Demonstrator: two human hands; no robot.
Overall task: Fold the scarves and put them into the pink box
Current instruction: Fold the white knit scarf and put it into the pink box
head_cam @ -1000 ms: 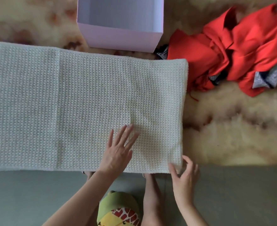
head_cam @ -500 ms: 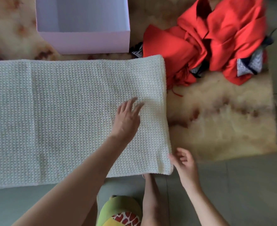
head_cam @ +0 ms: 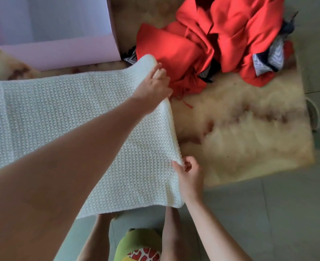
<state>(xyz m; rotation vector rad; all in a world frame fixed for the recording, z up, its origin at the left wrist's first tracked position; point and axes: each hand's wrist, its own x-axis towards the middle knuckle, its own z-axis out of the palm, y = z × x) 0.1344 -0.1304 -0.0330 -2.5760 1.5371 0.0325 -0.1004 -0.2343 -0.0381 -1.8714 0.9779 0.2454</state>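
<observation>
Head view: grips the white knitted scarf [head_cam: 61, 113] at its far right corner with the left hand [head_cam: 152, 83], lifted off the fur rug [head_cam: 240, 129]; pinches its right edge by the near corner with the right hand [head_cam: 189, 174], with the rest flat near the pink box [head_cam: 61, 55].

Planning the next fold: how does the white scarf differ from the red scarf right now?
The white scarf is spread out; the red scarf lies in a crumpled heap. The white scarf is a chunky knit; the red scarf is smooth cloth. The left hand and right hand grip the white scarf's end; the red scarf is not held. Both are outside the pink box.
</observation>
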